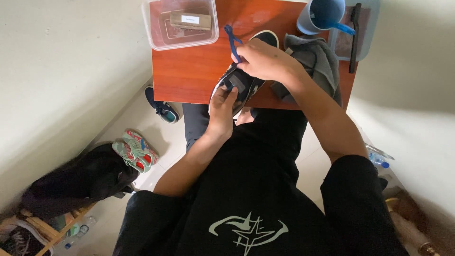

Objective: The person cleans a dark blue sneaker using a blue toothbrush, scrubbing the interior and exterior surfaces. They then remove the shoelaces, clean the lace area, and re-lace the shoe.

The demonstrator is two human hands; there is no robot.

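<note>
shoe [244, 80] at near edge of table [189, 71], toe away; left hand [222, 111] fingers closed on heel to steady it, right hand [263, 60] pinching blue lace [232, 42] upward, taut; grey cloth [317, 61] just beside, clear box [180, 23] apart.

Under the right hand [265, 60] lies a dark navy shoe [241, 80] with a white sole edge and a blue lace [232, 42]. Right of that hand sits a grey cloth [317, 61]; beyond it, a light-blue mug [322, 14]. The table [189, 71] is reddish-brown. Left of the left hand [220, 111], green-and-pink sandals [135, 151], perhaps patterned.
</note>
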